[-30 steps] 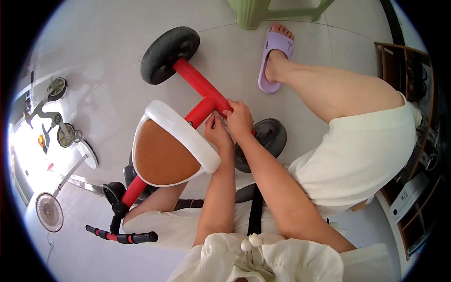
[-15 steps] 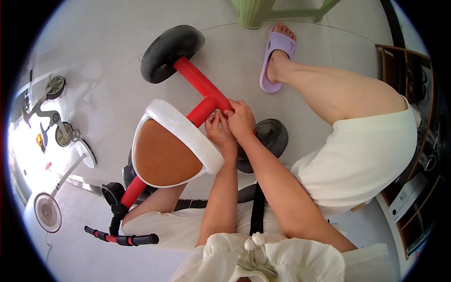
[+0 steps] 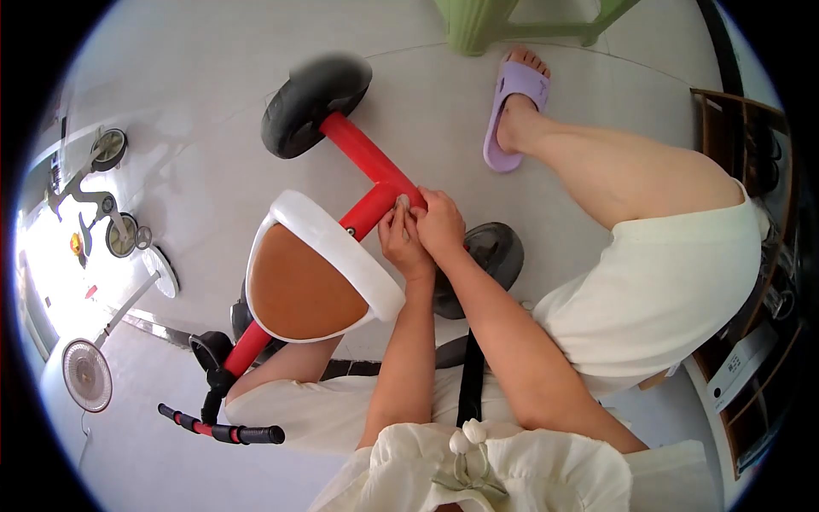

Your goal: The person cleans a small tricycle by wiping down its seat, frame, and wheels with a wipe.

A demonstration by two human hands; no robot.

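A red-framed ride-on trike with a white and brown seat (image 3: 303, 282) lies tilted on the floor in front of me. My left hand (image 3: 405, 239) is closed at the joint of the red tubes (image 3: 375, 175), its fingertips on a small pale piece (image 3: 403, 201) too small to identify. My right hand (image 3: 440, 224) is beside it, fingers closed around the end of the red crossbar near the black wheel (image 3: 495, 256). Another black wheel (image 3: 316, 102) is at the crossbar's far end. The black handlebar (image 3: 222, 433) points toward the lower left.
A green stool (image 3: 478, 26) stands at the top. A shelf with shoes (image 3: 712, 128) runs along the right. A fan (image 3: 87, 375) and a grey wheeled frame (image 3: 107, 205) are at the left. My leg in a purple slipper (image 3: 520, 85) extends at the upper right.
The view has shifted slightly. A small pale piece and a bolt on the tube under the seat now show more clearly. Both hands stay at the tube joint.
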